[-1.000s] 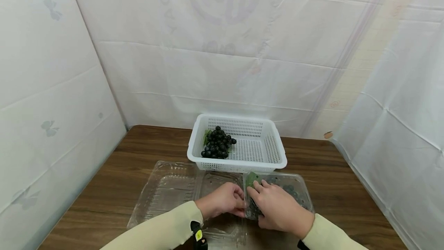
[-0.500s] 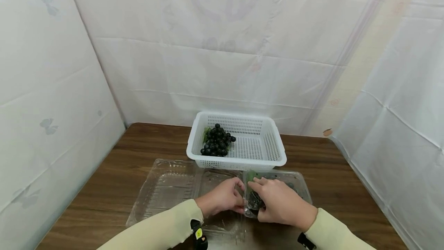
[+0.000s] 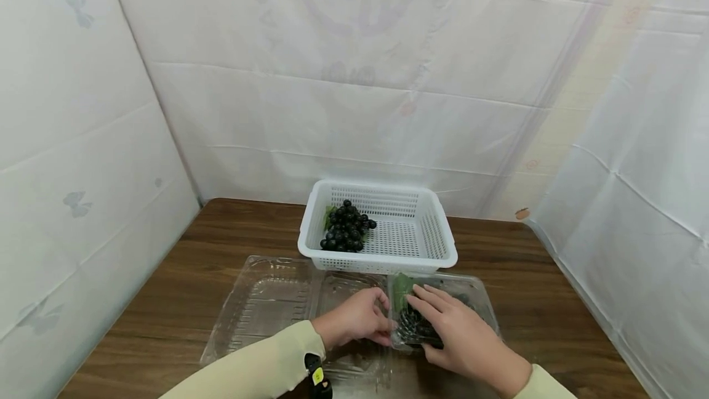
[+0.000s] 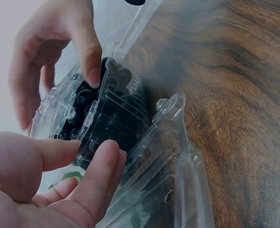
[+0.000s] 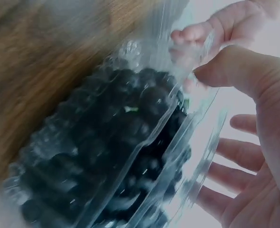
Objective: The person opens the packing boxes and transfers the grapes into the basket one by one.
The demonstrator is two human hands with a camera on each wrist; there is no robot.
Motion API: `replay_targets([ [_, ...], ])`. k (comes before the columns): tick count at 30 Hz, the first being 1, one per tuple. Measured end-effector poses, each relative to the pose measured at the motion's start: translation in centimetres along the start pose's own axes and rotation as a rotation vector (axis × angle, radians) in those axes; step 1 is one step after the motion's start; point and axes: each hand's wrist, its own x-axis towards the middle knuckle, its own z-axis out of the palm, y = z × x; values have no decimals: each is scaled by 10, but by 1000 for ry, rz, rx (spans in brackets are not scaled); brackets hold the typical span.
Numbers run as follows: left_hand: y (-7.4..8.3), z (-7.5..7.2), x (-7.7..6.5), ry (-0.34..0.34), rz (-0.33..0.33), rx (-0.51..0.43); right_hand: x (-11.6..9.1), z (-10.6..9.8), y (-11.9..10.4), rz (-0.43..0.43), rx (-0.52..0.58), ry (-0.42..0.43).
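A clear plastic clamshell box (image 3: 482, 291) holds dark grapes (image 5: 97, 123) at the right front of the table. My left hand (image 3: 360, 319) pinches its left edge near the front corner; in the left wrist view the thumb and fingers of the left hand (image 4: 78, 190) lie on either side of its wall. My right hand (image 3: 462, 331) rests on the lid with extended fingers, the thumb towards the front edge. The right wrist view shows a gap between lid and base, with grapes visible through it. Green leaf (image 3: 403, 288) shows under the lid's left end.
Behind stands a white perforated basket (image 3: 382, 263) with a bunch of dark grapes (image 3: 346, 226) at its left. Another clear clamshell (image 3: 271, 294) lies open to the left, partly under my left arm. White sheets (image 3: 354, 109) enclose the wooden table (image 3: 166, 300).
My right hand has shifted right and slightly towards me, its fingers straightening over the lid and uncovering more of the box's left end. The left hand stays at the box's edge.
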Motion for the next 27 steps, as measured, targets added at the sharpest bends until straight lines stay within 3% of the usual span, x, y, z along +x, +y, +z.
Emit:
replay_targets([
  [5,0,1,0,-6,6,-13,-23,-1,15,26,-37,55],
  [14,0,-1,-1,-9,-1,-18,-50,-6,41,48,-102,48],
  [19,1,-1,-2,-12,-5,-14,-55,-10,46,60,-110,28],
  [27,3,1,-4,0,-5,6,-52,-17,46,134,-24,-64],
])
